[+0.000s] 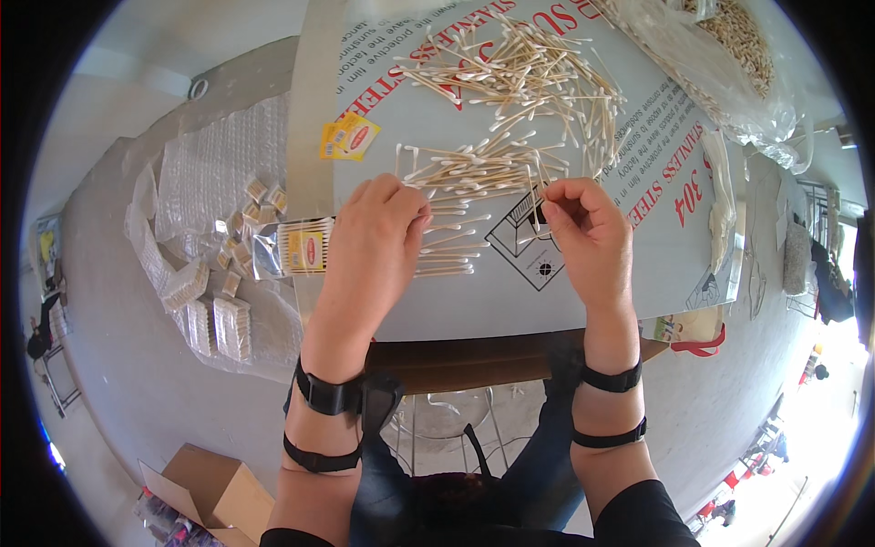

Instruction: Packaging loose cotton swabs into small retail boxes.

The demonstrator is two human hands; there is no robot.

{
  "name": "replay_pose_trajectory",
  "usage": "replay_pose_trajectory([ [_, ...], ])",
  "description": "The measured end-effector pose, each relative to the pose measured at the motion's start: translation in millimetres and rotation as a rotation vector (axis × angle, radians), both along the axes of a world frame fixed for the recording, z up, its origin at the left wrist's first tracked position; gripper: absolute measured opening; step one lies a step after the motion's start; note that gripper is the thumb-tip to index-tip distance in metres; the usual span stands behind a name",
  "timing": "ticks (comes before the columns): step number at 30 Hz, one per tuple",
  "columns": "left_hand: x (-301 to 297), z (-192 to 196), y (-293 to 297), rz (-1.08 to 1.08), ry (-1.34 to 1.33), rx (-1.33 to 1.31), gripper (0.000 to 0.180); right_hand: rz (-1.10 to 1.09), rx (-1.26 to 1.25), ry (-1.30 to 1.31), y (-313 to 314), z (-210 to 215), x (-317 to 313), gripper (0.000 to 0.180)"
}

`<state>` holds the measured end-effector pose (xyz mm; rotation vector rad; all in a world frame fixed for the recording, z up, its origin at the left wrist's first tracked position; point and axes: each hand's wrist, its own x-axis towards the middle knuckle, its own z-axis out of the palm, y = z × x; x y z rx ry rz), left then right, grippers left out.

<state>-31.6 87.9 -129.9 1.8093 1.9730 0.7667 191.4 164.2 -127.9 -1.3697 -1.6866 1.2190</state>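
Note:
Curled fingers close my left hand point(375, 242) above the left end of loose cotton swabs point(456, 246) laid roughly side by side; what it holds, if anything, is hidden. Beside its wrist lies a clear packet of cotton swabs point(301, 246) with a yellow label. My right hand point(591, 237) pinches a few cotton swabs point(535, 205) between thumb and fingers, some upright and some slanting. Just beyond both hands is a denser row of swabs point(483, 169), and farther off a big tangled heap of swabs point(519, 64).
Printed film covers the grey tabletop point(437, 310). Yellow label cards point(349, 137) lie at its left edge. A large clear bag of swabs point(734, 46) sits at the far right. Filled packets point(231, 324) rest on bubble wrap point(228, 155) at left. An open cardboard box point(210, 492) stands lower left.

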Motion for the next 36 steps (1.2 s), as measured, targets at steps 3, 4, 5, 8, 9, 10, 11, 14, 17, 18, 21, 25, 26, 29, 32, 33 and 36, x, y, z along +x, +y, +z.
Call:
replay_pose_trajectory([
  [3, 4.9, 1.8, 1.8, 0.023, -0.029, -0.019, 0.014, 0.02, -0.143, 0.123, 1.1, 12.5, 7.4, 0.01],
  [4, 3.5, 0.7, 0.2, 0.025, -0.023, -0.023, 0.014, 0.066, -0.223, 0.186, 0.0, 17.9, 6.8, 0.008],
  [5, 2.8, -1.0, 0.1, 0.026, -0.018, -0.021, 0.014, 0.067, -0.223, 0.187, 0.0, 27.7, 6.4, 0.008],
  [8, 2.0, -1.2, 0.9, 0.017, -0.048, -0.026, 0.015, 0.268, -0.502, 0.094, -1.8, 47.5, 8.6, 0.007],
  [9, 1.8, -1.1, 1.3, 0.01, -0.079, -0.032, 0.016, 0.414, -0.581, 0.033, -2.8, 49.1, 9.7, 0.007],
  [10, 0.4, -1.5, 0.8, 0.009, -0.078, -0.033, 0.016, 0.563, -0.661, -0.026, -4.3, 49.4, 9.7, 0.007],
  [11, -1.2, -2.0, 0.1, -0.027, -0.07, -0.025, 0.015, 0.665, -0.695, -0.08, -6.6, 49.2, 7.4, 0.01],
  [14, -1.0, -4.1, -0.9, -0.068, -0.065, -0.033, 0.013, 0.999, -0.466, -0.151, -16.9, 36.3, 4.0, 0.013],
  [17, -0.2, -3.9, 0.3, -0.071, -0.072, -0.043, 0.012, 1.077, -0.442, -0.187, -22.0, 34.1, 0.7, 0.015],
  [18, -0.3, -3.2, 0.9, -0.068, -0.074, -0.039, 0.012, 1.048, -0.375, -0.187, -24.3, 32.6, 0.2, 0.014],
  [21, -1.2, -4.3, 0.7, -0.062, -0.063, 0.0, 0.011, 0.651, -0.09, -0.211, -22.8, 19.9, -6.4, 0.016],
  [25, 0.4, -0.3, 2.1, -0.024, -0.072, -0.051, 0.013, 0.361, 0.33, -0.326, -18.1, 3.4, -17.9, 0.014],
  [26, 0.7, -0.2, 2.2, -0.03, -0.058, -0.037, 0.015, 0.364, 0.368, -0.373, -18.6, 0.1, -18.4, 0.016],
  [29, -0.1, -4.0, 2.6, -0.016, -0.051, 0.018, 0.018, 0.394, 0.407, -0.391, -19.1, -7.6, -16.9, 0.02],
  [32, -0.9, -5.0, 3.7, 0.052, -0.053, 0.06, 0.02, 0.367, 0.443, -0.364, -17.2, -7.0, -20.7, 0.023],
  [33, -1.3, -4.5, 3.8, 0.1, -0.045, 0.059, 0.021, 0.314, 0.477, -0.364, -16.2, -6.3, -23.1, 0.024],
  [36, -0.9, -6.2, 3.1, 0.115, 0.047, 0.021, 0.019, 0.238, 0.575, -0.444, -14.0, -7.6, -27.8, 0.026],
])
